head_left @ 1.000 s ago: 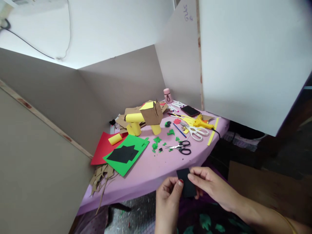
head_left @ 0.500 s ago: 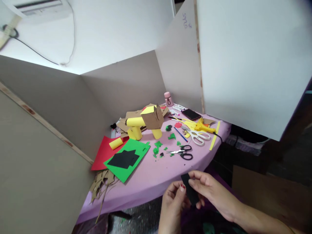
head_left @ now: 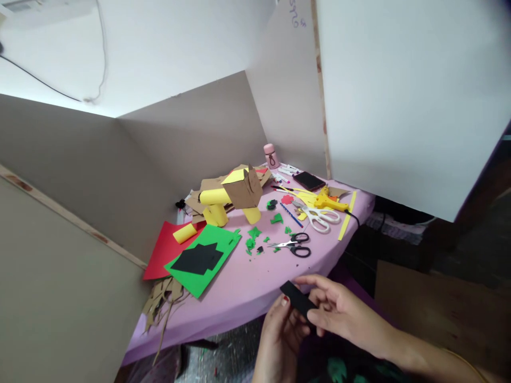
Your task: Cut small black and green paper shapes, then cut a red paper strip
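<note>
Between my two hands, just off the table's front edge, is a narrow strip of folded black paper [head_left: 297, 299]. My left hand [head_left: 281, 327] pinches its near left side, thumb on top and fingers beneath. On the strip's right end rests the thumb of my right hand [head_left: 341, 308], its fingers curled around the far side. Black-handled scissors [head_left: 297, 244] lie on the table beyond my hands. Green paper scraps [head_left: 252, 239] are scattered to their left. A black paper sheet [head_left: 198, 258] with a cut outline lies on a green sheet [head_left: 199, 287].
A yellow paper and cardboard animal figure [head_left: 241, 189] stands mid-table. White scissors [head_left: 321, 218], a yellow glue gun [head_left: 329, 201] with a cord and a phone [head_left: 308, 181] lie at right. Cardboard scraps [head_left: 162, 300] hang over the left edge. Grey partitions [head_left: 195, 122] enclose the table.
The black paper has gone from a wider rectangle to a narrow folded strip, turned more diagonally. My right thumb has moved down to its near end. The camera view has shifted slightly.
</note>
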Available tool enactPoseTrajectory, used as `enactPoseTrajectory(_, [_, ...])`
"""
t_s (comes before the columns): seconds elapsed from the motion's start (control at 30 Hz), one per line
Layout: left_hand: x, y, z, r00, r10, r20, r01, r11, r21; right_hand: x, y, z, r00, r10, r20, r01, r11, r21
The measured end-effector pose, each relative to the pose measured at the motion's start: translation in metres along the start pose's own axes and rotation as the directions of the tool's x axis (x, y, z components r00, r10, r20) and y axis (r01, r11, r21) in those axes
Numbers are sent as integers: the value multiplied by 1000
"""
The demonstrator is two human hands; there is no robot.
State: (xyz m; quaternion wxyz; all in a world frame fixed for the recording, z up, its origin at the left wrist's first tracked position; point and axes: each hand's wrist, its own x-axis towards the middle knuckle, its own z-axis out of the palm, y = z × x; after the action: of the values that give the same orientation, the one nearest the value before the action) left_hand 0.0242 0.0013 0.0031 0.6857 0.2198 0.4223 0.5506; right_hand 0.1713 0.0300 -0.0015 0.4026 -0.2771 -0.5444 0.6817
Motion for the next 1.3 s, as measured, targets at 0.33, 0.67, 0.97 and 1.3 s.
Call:
enactPoseTrajectory(0.33, [2, 0, -8, 989, 120, -91, -108, 986, 128, 10, 12, 9, 996, -59, -66, 51, 991, -122])
enactPoseTrajectory(0.67, [-3, 0, -22, 982, 111, -153, -115, 993, -20, 14, 8, 22, 978, 203, -45, -192, 965, 176])
enactPoseTrajectory(0.97, [-9, -2, -38, 983, 168, -67, -163, 984, 76, 12, 23, 28, 937, 329, 114, -348, 884, 311])
enactPoseTrajectory(1.3, [-5, -4, -23, 964, 266, -25, -260, 956, 135, 1, -8, 21, 1000, -20, 15, 22, 981, -193])
